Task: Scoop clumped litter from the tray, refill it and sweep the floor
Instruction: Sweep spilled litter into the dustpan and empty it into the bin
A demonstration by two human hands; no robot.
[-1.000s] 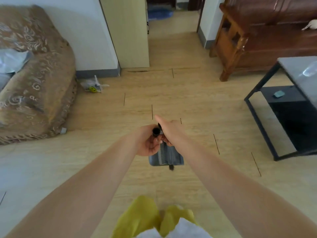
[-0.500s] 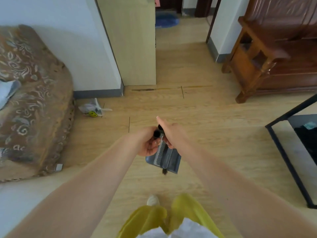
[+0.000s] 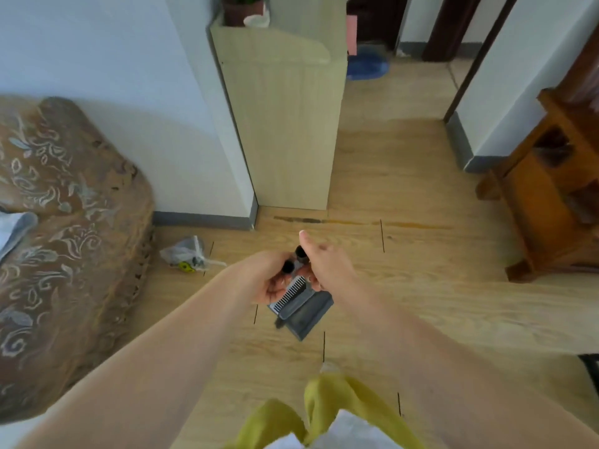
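Grey dustpan [image 3: 308, 314] handles gripped by left hand [image 3: 270, 280] and right hand [image 3: 327, 264]; no writing legible.

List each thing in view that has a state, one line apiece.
left hand: grips one black handle end.
right hand: grips the other handle, thumb straight.
dustpan: held above the floor, hanging tilted below the hands.
plastic bag: crumpled on the floor near the sofa.
sofa: covered with a patterned throw.

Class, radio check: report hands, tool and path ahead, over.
Left hand and right hand each grip a black handle. Grey dustpan hangs below. Tied plastic bag on floor, ahead-left.
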